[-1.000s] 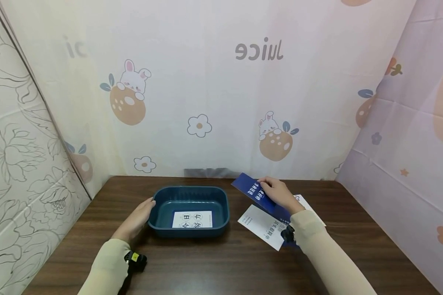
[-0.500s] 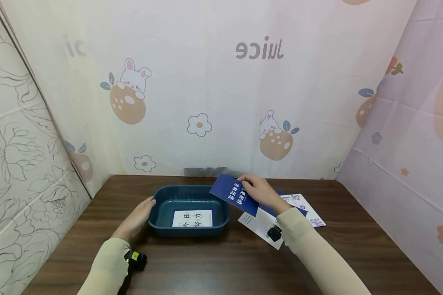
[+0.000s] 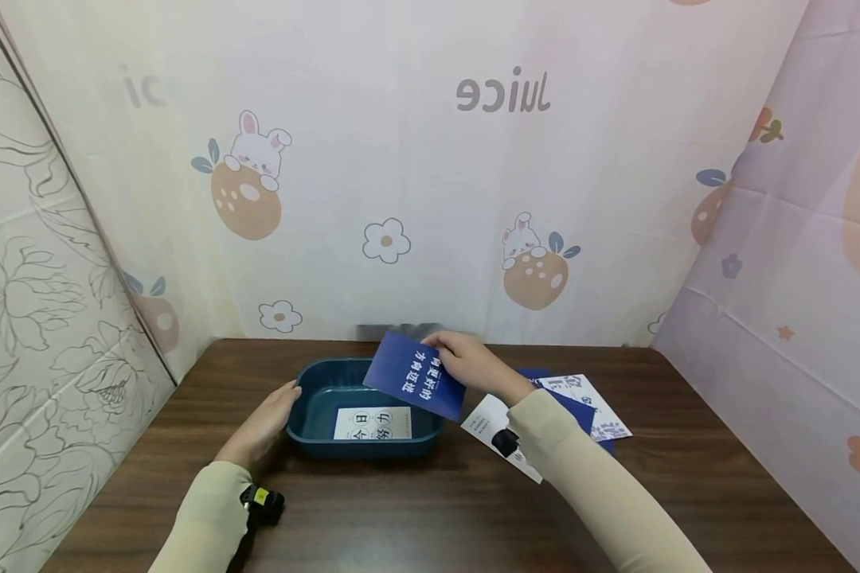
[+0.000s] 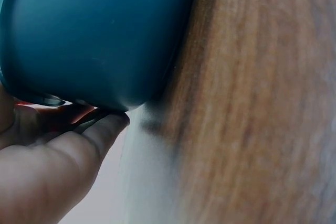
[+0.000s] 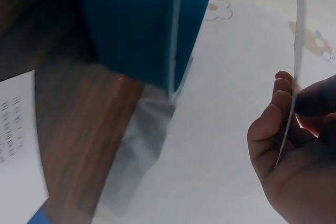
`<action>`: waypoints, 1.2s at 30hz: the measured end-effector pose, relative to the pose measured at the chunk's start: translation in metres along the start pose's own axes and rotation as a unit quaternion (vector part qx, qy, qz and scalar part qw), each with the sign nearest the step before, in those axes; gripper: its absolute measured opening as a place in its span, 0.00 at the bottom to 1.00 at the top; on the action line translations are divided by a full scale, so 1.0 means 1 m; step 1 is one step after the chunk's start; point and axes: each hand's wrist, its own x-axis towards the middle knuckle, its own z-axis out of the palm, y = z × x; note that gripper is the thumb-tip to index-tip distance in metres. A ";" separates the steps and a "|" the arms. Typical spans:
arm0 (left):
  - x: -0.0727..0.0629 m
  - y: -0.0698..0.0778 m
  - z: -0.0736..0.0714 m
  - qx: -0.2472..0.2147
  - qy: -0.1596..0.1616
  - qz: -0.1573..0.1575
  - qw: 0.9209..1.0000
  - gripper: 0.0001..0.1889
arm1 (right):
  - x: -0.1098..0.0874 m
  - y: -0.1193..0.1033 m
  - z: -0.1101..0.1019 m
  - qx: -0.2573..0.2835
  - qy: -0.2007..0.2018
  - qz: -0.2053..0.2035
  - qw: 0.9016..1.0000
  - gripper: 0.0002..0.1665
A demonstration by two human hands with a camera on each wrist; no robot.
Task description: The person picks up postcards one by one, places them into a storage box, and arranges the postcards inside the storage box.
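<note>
My right hand (image 3: 466, 362) pinches a blue card (image 3: 412, 378) with white lettering between thumb and fingers. It holds the card tilted above the right side of a dark teal plastic basin (image 3: 365, 450). In the right wrist view the card is edge-on, a thin pale line (image 5: 298, 35) between the thumb and curled fingers. My left hand (image 3: 265, 422) holds the basin at its left end, fingertips at the rim; the left wrist view has the thumb (image 4: 107, 129) against the outer wall. Inside the basin lies a white card (image 3: 373, 422) with black characters.
Right of the basin, a white card with printed text (image 3: 489, 420), a blue card (image 3: 572, 407) and a white card with blue print (image 3: 593, 402) overlap on the brown wooden table (image 3: 401, 517). A patterned curtain (image 3: 430, 159) hangs behind the table's back edge.
My right hand has carried the blue card leftward from over the other cards to over the basin, uncovering more of the pile. My left hand has stayed at the basin's left end.
</note>
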 end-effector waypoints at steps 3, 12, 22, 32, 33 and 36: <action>0.000 0.001 0.000 0.001 -0.001 -0.001 1.000 0.34 | 0.007 -0.011 0.003 -0.023 -0.006 -0.016 1.000 0.19; 0.001 -0.001 0.000 -0.001 -0.005 0.005 1.000 0.34 | 0.027 -0.026 0.016 -0.056 -0.062 -0.022 0.996 0.19; 0.000 0.000 0.000 -0.006 -0.002 0.004 1.000 0.34 | 0.046 -0.032 0.023 -0.083 -0.118 -0.018 0.989 0.19; -0.001 -0.001 -0.001 -0.019 -0.008 0.011 1.000 0.33 | 0.058 -0.028 0.036 -0.098 -0.159 0.007 0.982 0.20; -0.001 -0.001 -0.001 -0.020 -0.008 0.012 1.000 0.33 | 0.059 -0.027 0.038 -0.100 -0.162 0.007 0.982 0.20; -0.002 -0.001 -0.001 -0.020 -0.008 0.012 1.000 0.33 | 0.062 -0.024 0.043 -0.109 -0.170 0.005 0.979 0.20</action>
